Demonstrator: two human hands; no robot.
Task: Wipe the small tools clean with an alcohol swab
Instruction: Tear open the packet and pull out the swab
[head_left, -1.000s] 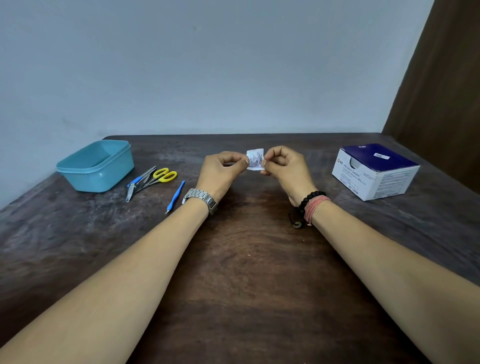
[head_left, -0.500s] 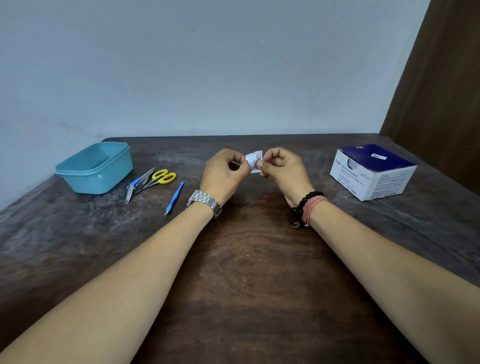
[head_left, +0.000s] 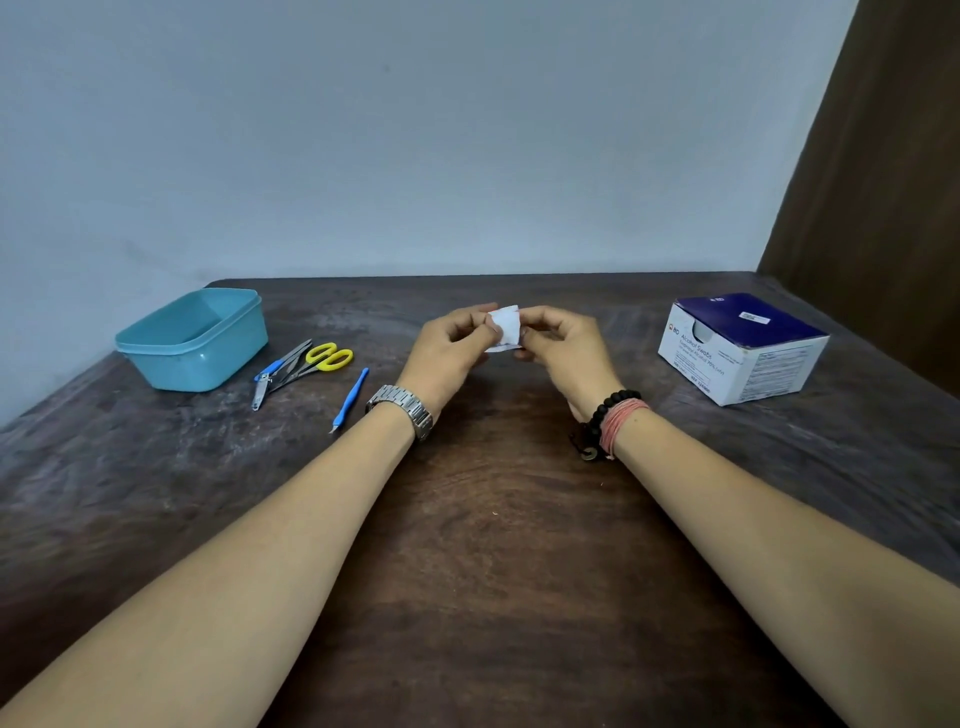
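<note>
A small white alcohol swab packet (head_left: 506, 327) is held above the middle of the dark wooden table. My left hand (head_left: 447, 353) pinches its left edge and my right hand (head_left: 563, 348) pinches its right edge. To the left lie the small tools: yellow-handled scissors (head_left: 317, 361), a nail clipper with a blue lever (head_left: 267, 379) and a thin blue-handled tool (head_left: 350, 400). All three rest on the table, apart from both hands.
A teal plastic tub (head_left: 192, 348) stands at the far left by the wall. A blue and white alcohol swab box (head_left: 743, 348) sits at the right. The table's back edge meets a pale wall; a brown panel rises at the far right.
Both hands kept pinching the packet and shifted it slightly; its plain white face now shows where print showed before. The tools, tub and box have not moved.
</note>
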